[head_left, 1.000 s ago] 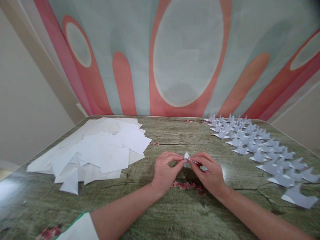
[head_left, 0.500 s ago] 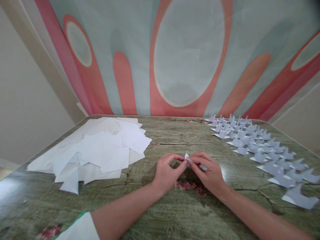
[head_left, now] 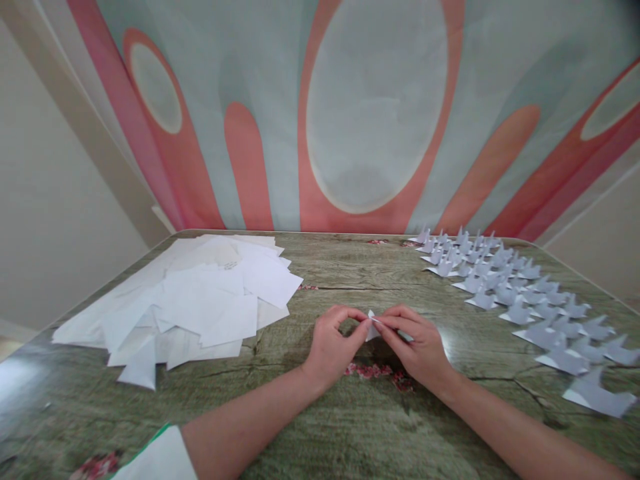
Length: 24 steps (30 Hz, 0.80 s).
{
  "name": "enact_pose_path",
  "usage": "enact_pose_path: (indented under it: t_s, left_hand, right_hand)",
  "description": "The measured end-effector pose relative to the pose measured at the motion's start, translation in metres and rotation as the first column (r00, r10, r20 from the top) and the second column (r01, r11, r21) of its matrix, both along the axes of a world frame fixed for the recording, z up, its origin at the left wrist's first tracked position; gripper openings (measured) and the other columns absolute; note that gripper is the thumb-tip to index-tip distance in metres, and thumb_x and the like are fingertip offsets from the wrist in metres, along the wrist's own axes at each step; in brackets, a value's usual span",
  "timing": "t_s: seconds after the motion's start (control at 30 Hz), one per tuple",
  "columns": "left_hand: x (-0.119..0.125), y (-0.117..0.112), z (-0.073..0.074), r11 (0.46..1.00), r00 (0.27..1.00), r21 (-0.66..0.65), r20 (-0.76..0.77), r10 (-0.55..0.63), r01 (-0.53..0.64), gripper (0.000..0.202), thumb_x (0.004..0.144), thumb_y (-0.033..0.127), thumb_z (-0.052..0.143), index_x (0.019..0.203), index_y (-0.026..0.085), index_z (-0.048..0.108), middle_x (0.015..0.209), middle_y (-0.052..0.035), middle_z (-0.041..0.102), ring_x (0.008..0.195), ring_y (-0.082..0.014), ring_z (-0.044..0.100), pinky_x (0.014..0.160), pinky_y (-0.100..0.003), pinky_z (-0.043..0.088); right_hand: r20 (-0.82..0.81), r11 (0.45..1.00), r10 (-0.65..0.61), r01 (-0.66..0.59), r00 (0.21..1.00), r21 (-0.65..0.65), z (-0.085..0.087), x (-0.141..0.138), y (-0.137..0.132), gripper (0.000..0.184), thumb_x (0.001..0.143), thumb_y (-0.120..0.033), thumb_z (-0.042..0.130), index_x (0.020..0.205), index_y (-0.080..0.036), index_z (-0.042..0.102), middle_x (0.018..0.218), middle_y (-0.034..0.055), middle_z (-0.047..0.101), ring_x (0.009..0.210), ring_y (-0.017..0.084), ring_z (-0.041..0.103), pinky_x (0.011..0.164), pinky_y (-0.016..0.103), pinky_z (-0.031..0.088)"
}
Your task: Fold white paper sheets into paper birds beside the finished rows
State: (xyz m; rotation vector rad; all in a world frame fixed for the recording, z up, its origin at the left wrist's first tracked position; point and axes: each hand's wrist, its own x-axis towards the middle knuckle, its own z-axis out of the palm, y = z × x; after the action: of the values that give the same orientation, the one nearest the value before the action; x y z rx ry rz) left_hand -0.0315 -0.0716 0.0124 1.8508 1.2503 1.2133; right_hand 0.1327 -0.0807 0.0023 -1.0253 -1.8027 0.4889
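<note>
Between my two hands, just above the table, is a small folded piece of white paper (head_left: 371, 331), mostly covered by fingers. My left hand (head_left: 334, 341) pinches its left side between thumb and index finger. From the other side, my right hand (head_left: 416, 341) grips it with thumb and fingertips. The fingertips of both hands nearly meet at the paper. A pointed tip of it sticks up between them, and a small part shows below. Its full shape is hidden.
At left lies a wide, loose pile of white paper sheets (head_left: 200, 300), with one folded piece (head_left: 141, 365) at its near edge. Rows of folded paper birds (head_left: 520, 310) stand along the right side of the wood-patterned table (head_left: 300, 440). A patterned backdrop (head_left: 375, 113) rises behind.
The folded paper has turned slightly between my fingertips, and more of it shows below them. My hands have hardly moved.
</note>
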Motion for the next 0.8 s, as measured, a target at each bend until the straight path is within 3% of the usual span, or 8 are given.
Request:
enact_pose_path:
  t_s: [0.5, 0.8]
  left_hand:
    - [-0.0023, 0.0029, -0.0034, 0.989, 0.985, 0.015, -0.094, -0.145, 0.147, 0.012, 0.084, 0.025, 0.053, 0.082, 0.019, 0.063, 0.082, -0.0023, 0.061, 0.084, -0.0163, 0.054, 0.08, -0.029, 0.04]
    - [-0.0036, 0.0036, -0.0041, 0.987, 0.979, -0.024, -0.123, -0.16, 0.158, 0.014, 0.085, 0.026, 0.051, 0.079, 0.018, 0.062, 0.079, -0.0023, 0.059, 0.082, -0.0165, 0.053, 0.078, -0.029, 0.04]
  right_hand:
    - [-0.157, 0.969, 0.027, -0.064, 0.987, -0.237, -0.0003, 0.0018, 0.0057, 0.013, 0.082, -0.026, 0.057, 0.082, -0.02, 0.069, 0.075, 0.0023, 0.061, 0.07, 0.015, 0.056, 0.064, 0.026, 0.043]
    - [-0.14, 0.944, 0.037, -0.08, 0.99, -0.321, -0.0032, 0.0034, 0.0089, 0.018, 0.082, -0.032, 0.057, 0.08, -0.02, 0.069, 0.073, 0.0016, 0.06, 0.065, 0.013, 0.054, 0.059, 0.025, 0.042]
